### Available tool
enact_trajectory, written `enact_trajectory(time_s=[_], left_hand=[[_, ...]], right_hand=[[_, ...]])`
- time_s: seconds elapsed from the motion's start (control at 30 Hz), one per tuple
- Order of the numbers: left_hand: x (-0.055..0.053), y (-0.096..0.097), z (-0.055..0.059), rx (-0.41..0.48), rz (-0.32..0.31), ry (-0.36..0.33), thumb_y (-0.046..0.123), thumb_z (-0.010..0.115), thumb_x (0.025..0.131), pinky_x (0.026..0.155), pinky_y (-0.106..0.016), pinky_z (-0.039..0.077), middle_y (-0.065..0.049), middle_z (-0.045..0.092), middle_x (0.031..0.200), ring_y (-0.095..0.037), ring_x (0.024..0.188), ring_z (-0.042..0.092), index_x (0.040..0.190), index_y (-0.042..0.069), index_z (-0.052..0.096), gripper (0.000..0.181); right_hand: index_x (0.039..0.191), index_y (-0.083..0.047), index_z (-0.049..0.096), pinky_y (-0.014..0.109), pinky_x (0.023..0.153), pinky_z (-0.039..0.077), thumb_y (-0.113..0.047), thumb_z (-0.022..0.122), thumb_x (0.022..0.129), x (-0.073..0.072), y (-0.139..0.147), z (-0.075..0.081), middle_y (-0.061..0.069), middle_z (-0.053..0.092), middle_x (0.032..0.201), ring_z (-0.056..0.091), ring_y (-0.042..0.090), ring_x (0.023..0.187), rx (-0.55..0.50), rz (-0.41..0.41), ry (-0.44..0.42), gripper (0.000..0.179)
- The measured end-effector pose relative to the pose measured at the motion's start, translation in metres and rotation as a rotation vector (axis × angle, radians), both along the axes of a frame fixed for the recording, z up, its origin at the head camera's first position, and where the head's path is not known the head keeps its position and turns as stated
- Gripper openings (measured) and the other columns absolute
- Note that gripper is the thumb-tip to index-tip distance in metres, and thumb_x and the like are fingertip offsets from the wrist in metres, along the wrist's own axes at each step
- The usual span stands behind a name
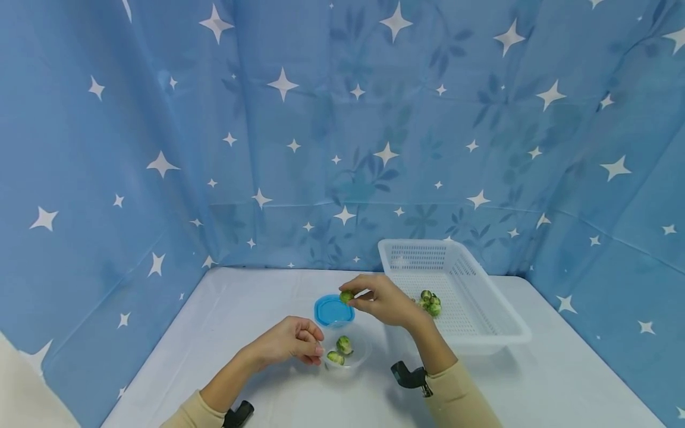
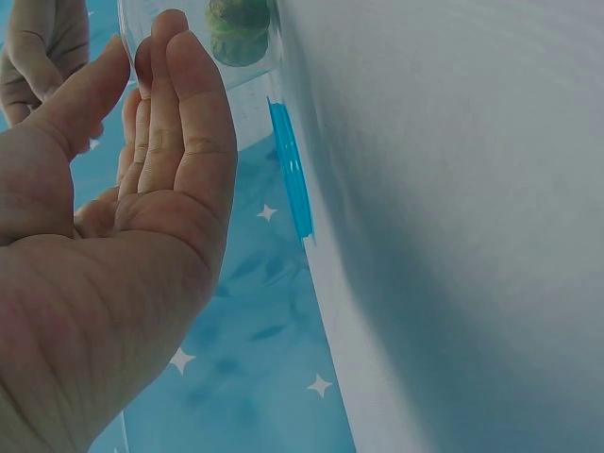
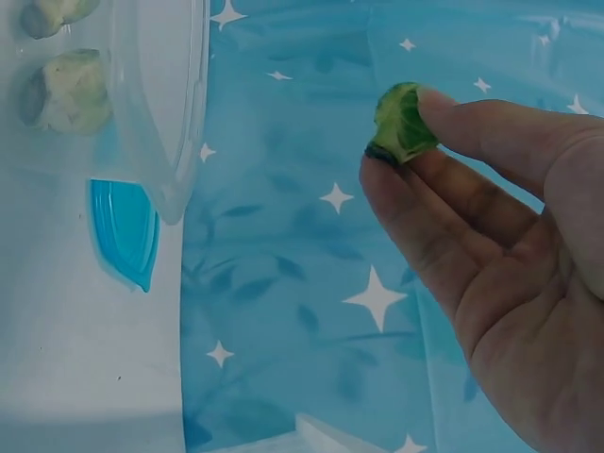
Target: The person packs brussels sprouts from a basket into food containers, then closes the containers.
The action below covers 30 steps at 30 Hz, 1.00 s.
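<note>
My right hand point(image 1: 377, 300) pinches a small green Brussels sprout point(image 3: 406, 123) between thumb and fingertips, raised above the table. Below and to its left is a clear round plastic container point(image 1: 361, 356) with two Brussels sprouts point(image 1: 344, 345) in it. At the container's left side is my left hand point(image 1: 294, 342). Its fingers point(image 2: 198, 104) look fairly straight in the left wrist view, and their tips touch or nearly touch the container wall. Behind the container lies a blue lid point(image 1: 334, 311), flat on the table.
To the right stands a large white perforated basket point(image 1: 497, 297), with several Brussels sprouts point(image 1: 430, 303) near its left side. A white cloth covers the table point(image 1: 235, 297). Blue curtains point(image 1: 321, 148) with white stars hang behind and at both sides.
</note>
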<state>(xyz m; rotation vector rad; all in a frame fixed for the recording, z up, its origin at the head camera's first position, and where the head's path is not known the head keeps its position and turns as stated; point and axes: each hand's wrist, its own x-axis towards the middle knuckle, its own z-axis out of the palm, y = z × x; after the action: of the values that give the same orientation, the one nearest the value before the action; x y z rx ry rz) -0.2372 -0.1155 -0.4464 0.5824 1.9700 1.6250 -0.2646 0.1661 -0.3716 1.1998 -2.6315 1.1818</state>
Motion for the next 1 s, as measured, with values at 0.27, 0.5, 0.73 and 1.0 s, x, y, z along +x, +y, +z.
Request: enact_trajectory(time_s=[0.27, 0.5, 0.73, 1.0], left_hand=[[-0.001, 0.0, -0.002, 0.007, -0.01, 0.003, 0.009, 0.072, 0.098, 0.08, -0.041, 0.065, -0.01, 0.076, 0.089, -0.023, 0.085, 0.078, 0.118, -0.012, 0.061, 0.031], [0.001, 0.0, -0.001, 0.011, -0.004, 0.004, 0.009, 0.072, 0.098, 0.08, -0.042, 0.065, -0.011, 0.076, 0.09, -0.025, 0.085, 0.078, 0.118, -0.012, 0.061, 0.031], [0.002, 0.0, 0.003, 0.01, -0.006, 0.006, 0.009, 0.072, 0.098, 0.08, -0.042, 0.065, -0.011, 0.076, 0.089, -0.027, 0.087, 0.078, 0.118, -0.011, 0.061, 0.03], [0.001, 0.0, 0.002, 0.017, -0.007, 0.009, 0.009, 0.073, 0.098, 0.08, -0.043, 0.065, -0.01, 0.075, 0.089, -0.027, 0.086, 0.078, 0.117, -0.012, 0.061, 0.031]], right_hand=[[0.124, -0.013, 0.074, 0.038, 0.093, 0.06, -0.014, 0.072, 0.099, 0.001, -0.003, -0.004, 0.0, 0.076, 0.117, 0.071, 0.015, 0.106, 0.104, 0.067, -0.022, 0.024], [0.118, -0.007, 0.076, 0.03, 0.089, 0.061, -0.008, 0.074, 0.097, 0.002, -0.008, -0.009, 0.005, 0.076, 0.112, 0.074, 0.016, 0.1, 0.115, 0.157, -0.079, 0.021], [0.113, -0.006, 0.078, 0.022, 0.081, 0.06, -0.005, 0.077, 0.094, 0.005, -0.016, -0.011, 0.002, 0.078, 0.104, 0.072, 0.01, 0.091, 0.2, 0.196, -0.136, 0.02], [0.106, -0.008, 0.08, 0.019, 0.076, 0.059, -0.004, 0.08, 0.09, 0.008, -0.024, -0.016, -0.003, 0.078, 0.097, 0.069, 0.0, 0.083, 0.295, 0.195, -0.254, 0.017]])
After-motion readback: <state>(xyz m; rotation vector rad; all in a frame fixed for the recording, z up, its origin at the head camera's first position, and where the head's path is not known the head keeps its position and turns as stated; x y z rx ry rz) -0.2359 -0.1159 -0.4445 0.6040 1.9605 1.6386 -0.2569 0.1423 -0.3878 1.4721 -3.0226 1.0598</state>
